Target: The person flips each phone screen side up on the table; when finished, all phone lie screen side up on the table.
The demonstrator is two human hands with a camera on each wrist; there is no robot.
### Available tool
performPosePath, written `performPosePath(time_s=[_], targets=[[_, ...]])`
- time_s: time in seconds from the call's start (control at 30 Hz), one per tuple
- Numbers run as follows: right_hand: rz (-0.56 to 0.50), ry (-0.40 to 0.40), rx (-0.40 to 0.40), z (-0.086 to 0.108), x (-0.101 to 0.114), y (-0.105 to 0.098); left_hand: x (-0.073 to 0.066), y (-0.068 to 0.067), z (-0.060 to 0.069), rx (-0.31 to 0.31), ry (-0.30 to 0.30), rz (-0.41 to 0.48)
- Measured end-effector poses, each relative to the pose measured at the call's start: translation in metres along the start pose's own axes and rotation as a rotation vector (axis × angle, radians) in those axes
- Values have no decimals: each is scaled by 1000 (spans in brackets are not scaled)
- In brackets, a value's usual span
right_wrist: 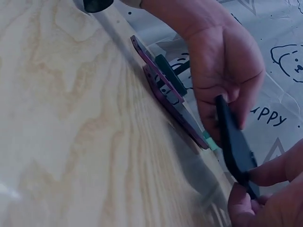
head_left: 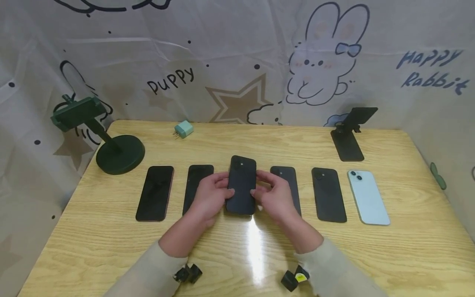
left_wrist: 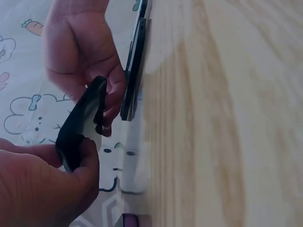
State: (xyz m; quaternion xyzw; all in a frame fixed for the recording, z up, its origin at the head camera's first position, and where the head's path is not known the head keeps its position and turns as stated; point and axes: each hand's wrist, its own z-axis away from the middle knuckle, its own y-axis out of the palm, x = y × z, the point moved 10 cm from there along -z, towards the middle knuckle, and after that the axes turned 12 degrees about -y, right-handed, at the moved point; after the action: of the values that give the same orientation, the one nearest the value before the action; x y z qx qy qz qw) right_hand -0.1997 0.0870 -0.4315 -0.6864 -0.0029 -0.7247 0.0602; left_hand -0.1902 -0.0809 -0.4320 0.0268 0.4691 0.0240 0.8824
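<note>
My left hand [head_left: 208, 197] and right hand [head_left: 276, 198] hold a black phone [head_left: 242, 185] by its two long sides, thumbs on the near face. The phone is raised above the table and tilted, its camera corner towards the top. In the left wrist view the phone [left_wrist: 71, 127] sits between the left hand [left_wrist: 42, 184] and the right hand [left_wrist: 85, 52]. Its thin edge shows in the right wrist view. Behind the left hand lies a partly covered black phone [head_left: 198, 179]; behind the right, another dark phone [head_left: 289, 179].
A dark phone [head_left: 154, 194] with a reddish edge lies at left. Rightward lie a black phone [head_left: 329, 194] and a pale blue phone [head_left: 368, 198]. A green stand [head_left: 120, 154], a teal charger [head_left: 184, 129] and a black folding stand [head_left: 349, 144] are further back.
</note>
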Motion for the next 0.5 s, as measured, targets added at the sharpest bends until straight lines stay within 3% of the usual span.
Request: performPosePath(time_s=[0.13,0.3,0.5], targets=[[-7,-42,-34,3,4,0,-7,0,5,34,39,51],[-28,-90,-14,5,10,6,-15,4,9,93,96,60],[-182,-63,-9,5,9,12,-17,15,12,214,105,77]])
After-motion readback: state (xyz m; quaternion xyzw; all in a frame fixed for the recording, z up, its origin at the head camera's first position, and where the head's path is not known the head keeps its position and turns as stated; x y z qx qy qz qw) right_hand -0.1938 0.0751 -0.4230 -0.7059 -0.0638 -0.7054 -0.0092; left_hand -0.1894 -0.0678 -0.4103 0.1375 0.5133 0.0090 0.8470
